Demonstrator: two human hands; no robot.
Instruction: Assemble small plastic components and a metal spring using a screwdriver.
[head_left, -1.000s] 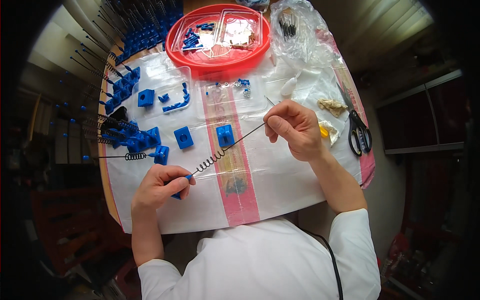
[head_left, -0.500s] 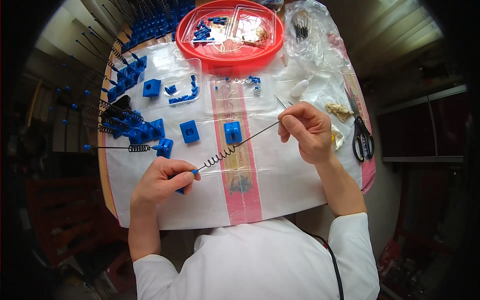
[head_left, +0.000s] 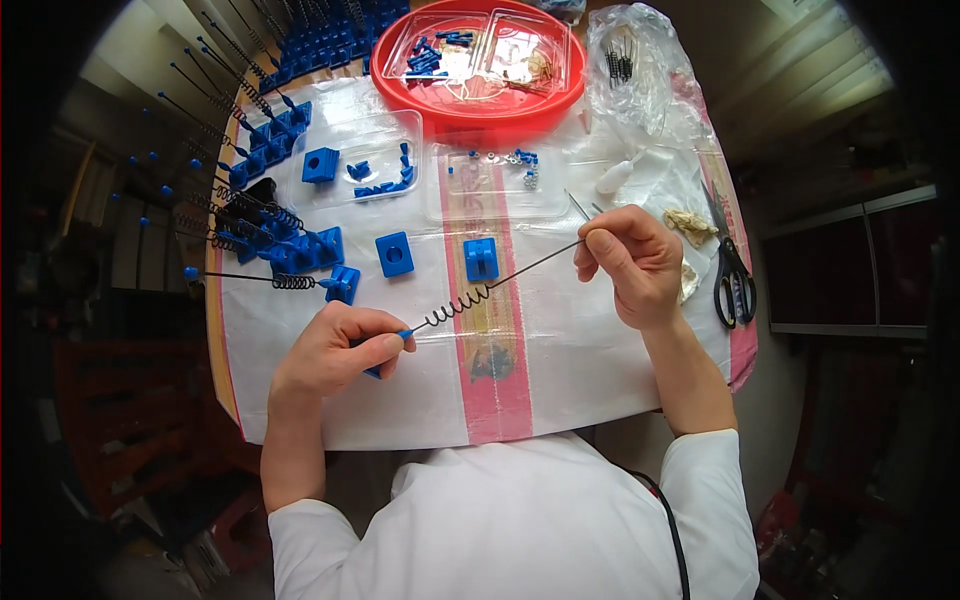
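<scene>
My left hand (head_left: 338,352) is closed around a blue plastic piece (head_left: 404,335), most of which the fingers hide. A black coiled spring wire (head_left: 462,304) runs from this piece up to the right, its coils spread apart. Thumb and forefinger of my right hand (head_left: 637,268) pinch the wire's far straight end. Thin metal points, like tweezer tips (head_left: 578,207), stick out behind the right hand; their other end is hidden. Beyond the wire, a blue slotted block (head_left: 481,260) and a blue square block with a round hole (head_left: 394,255) lie on the white sheet.
Finished-looking blue bases with spring wires (head_left: 300,250) crowd the left side. Shallow clear trays (head_left: 425,150) hold small blue parts. Farther back are a red basin (head_left: 480,118) and a plastic bag (head_left: 650,85). Black-handled scissors (head_left: 735,290) lie at the right edge.
The whole view has shifted slightly, so the table's things appear a little farther right. Both hands keep their holds, and the wire stays stretched between them.
</scene>
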